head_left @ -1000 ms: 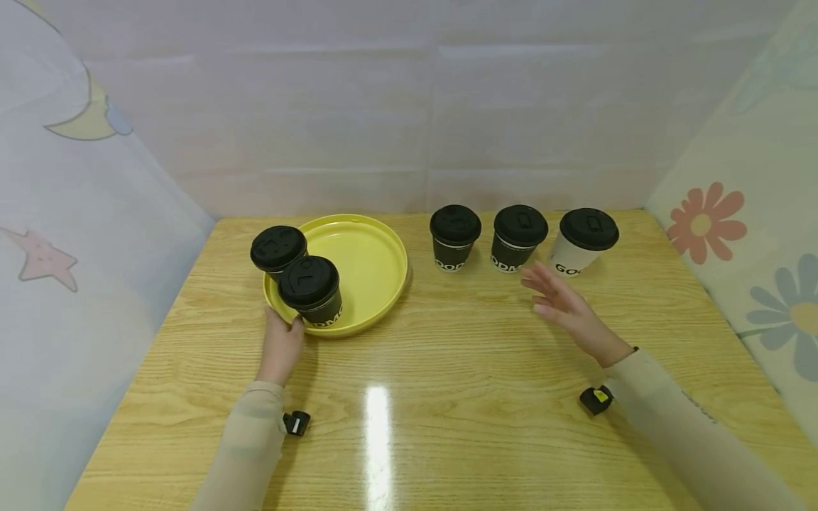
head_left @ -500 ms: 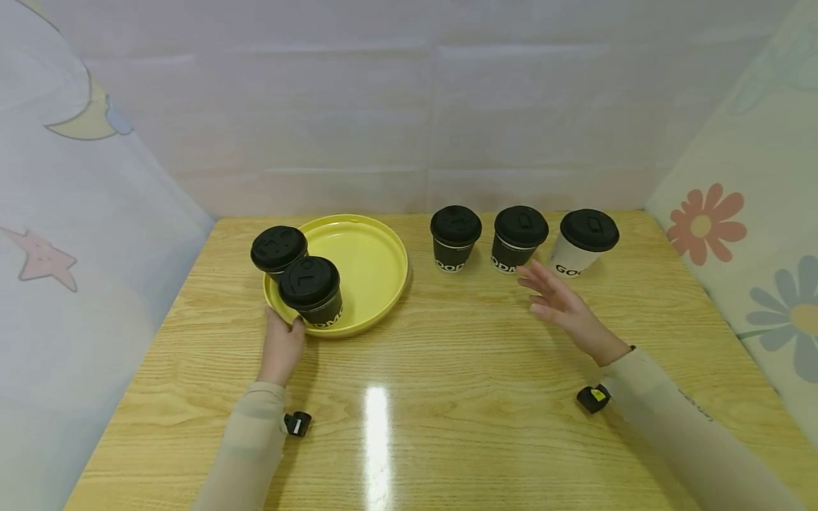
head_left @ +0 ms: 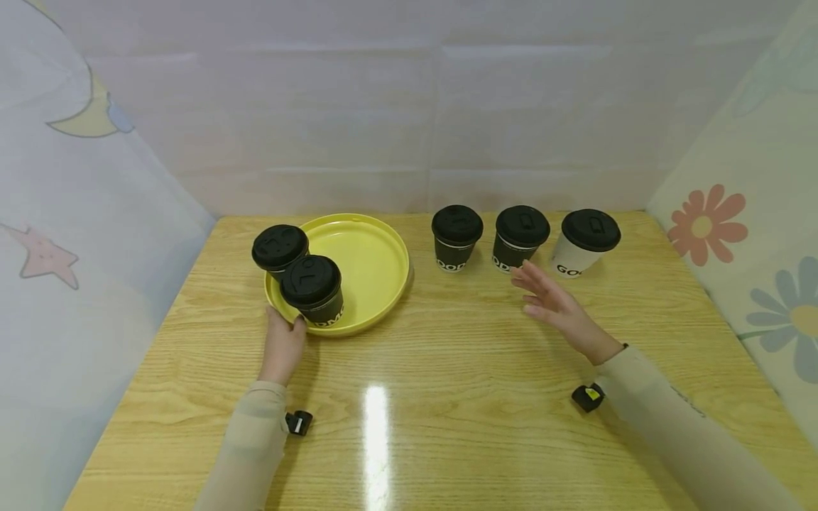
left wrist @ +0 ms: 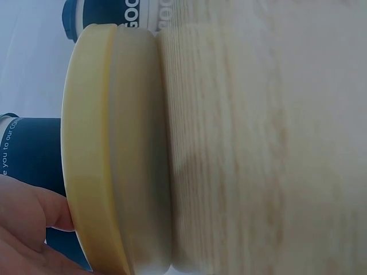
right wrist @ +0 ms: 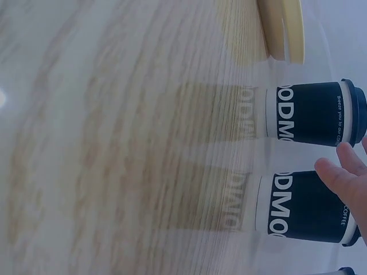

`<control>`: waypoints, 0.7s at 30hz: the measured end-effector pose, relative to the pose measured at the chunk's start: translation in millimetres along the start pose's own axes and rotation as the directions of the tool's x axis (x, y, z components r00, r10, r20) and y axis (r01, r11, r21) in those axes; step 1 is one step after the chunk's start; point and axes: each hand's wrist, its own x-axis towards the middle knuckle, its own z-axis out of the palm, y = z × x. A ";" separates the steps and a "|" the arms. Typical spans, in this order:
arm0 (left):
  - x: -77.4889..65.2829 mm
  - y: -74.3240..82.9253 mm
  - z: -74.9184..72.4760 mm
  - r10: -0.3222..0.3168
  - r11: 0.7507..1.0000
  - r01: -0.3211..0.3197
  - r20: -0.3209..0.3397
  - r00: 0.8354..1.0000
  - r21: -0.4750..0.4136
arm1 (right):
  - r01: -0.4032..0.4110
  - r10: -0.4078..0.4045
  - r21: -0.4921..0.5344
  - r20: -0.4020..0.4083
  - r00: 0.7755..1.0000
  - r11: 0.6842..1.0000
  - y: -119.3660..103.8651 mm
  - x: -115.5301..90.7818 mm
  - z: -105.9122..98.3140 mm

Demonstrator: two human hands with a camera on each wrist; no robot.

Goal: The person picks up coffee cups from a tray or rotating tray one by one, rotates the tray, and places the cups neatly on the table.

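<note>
At the left, my left hand [head_left: 283, 349] holds the near-left rim of a round yellow tray [head_left: 378, 273], its thumb [left wrist: 56, 211] at the rim's edge in the left wrist view. Two black lidded paper coffee cups stand on the tray's left side, one behind [head_left: 280, 248] and one in front [head_left: 313, 287]. My right hand [head_left: 565, 316] is held above the table with fingers extended and nothing in it. Its fingertips overlap the base of the middle black cup [head_left: 520, 238] in the head view. The left black cup [head_left: 456, 238] stands beside that one.
A white coffee cup with a black lid [head_left: 584, 245] ends the row at the back right. Behind the wooden table [head_left: 447, 397] hangs a pale cloth [head_left: 358, 106]; printed cloths flank both sides. A black wrist camera [head_left: 586, 397] hangs below the right forearm.
My right hand has drifted slightly left, from near the white cup toward the middle black cup. The left hand, tray and cups stay in place.
</note>
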 end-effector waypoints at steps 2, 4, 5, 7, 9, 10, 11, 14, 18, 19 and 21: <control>-0.3 0.3 -0.6 -0.011 1.000 0.011 0.003 1.000 0.002 | 0.002 -0.002 0.005 0.004 1.000 1.000 0.5 1.3 1.3; -0.5 0.7 -0.8 -0.017 1.000 0.017 0.004 1.000 0.001 | 0.001 -0.001 0.006 0.007 1.000 1.000 1.0 2.2 2.4; -0.4 0.7 -0.8 -0.019 1.000 0.019 0.003 1.000 0.002 | 0.001 -0.001 0.004 0.009 1.000 1.000 1.1 2.5 2.8; -0.1 0.7 -0.5 -0.019 1.000 0.019 0.000 1.000 0.004 | -0.006 0.006 -0.002 0.010 1.000 1.000 1.1 2.9 3.5; -0.1 1.1 0.2 -0.019 1.000 0.019 -0.006 1.000 0.009 | -0.019 0.019 -0.012 0.010 1.000 1.000 0.7 3.3 3.9; -0.1 1.2 0.4 -0.019 1.000 0.019 -0.007 1.000 0.012 | -0.027 0.027 -0.019 0.009 1.000 0.999 0.4 3.7 4.4; 0.1 0.9 0.4 -0.017 1.000 0.018 -0.009 1.000 0.014 | -0.033 0.034 -0.024 0.009 0.999 0.999 -0.1 4.1 4.7; -0.3 1.3 0.7 -0.015 1.000 0.015 -0.012 1.000 0.018 | -0.047 0.047 -0.033 0.008 0.999 0.998 -1.0 6.2 6.1; -0.8 1.4 0.7 -0.010 1.000 0.010 -0.010 1.000 0.013 | -0.036 0.036 -0.030 0.012 0.999 0.999 -1.3 9.5 8.1; -0.9 1.3 0.6 -0.009 1.000 0.009 -0.009 1.000 0.011 | -0.031 0.032 -0.026 0.015 0.999 0.999 -1.0 10.2 8.7; -1.4 1.6 0.6 -0.015 1.000 0.015 -0.005 1.000 0.011 | -0.024 0.025 -0.020 0.022 0.999 1.000 -0.3 11.6 9.9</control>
